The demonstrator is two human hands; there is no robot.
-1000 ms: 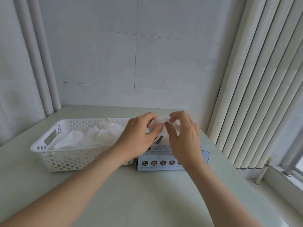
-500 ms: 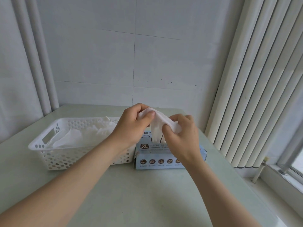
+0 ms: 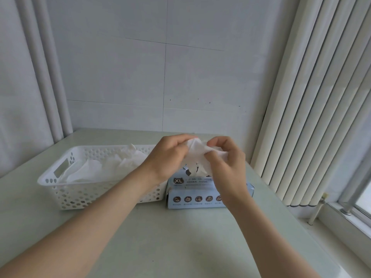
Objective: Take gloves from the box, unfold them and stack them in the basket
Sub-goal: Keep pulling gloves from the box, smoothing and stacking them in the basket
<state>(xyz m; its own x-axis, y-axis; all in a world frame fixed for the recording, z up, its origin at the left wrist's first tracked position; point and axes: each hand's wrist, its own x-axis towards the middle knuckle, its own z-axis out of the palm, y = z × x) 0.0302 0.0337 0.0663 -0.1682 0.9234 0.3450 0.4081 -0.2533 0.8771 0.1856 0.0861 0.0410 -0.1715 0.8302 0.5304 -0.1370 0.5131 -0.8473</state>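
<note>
Holds a glove (image 3: 197,155) in the air just above the box (image 3: 200,195), right of centre on the table (image 3: 160,237), with the left hand (image 3: 166,157) and right hand (image 3: 226,167) close together at its top edge. Grips with the fingers (image 3: 181,146) of both hands curled, pinching the thin white film, and keeps a wad of it bunched against the right palm. Differs from half a second ago: then stretched in a sloping band from a raised left hand down to the right, now drawn level and regathered, with a fresh pinch nearer the middle. Leaves the lower tail hanging toward the box top, touching or just clear, too blurred to tell. Looks like the unfolding step, begun but not finished, since still creased and narrow. Needs, by this reading, a pull apart to open it flat, then a carry left to the basket (image 3: 66,189), just beside the box on its left and already holding a pile (image 3: 112,167) of spread gloves.
</note>
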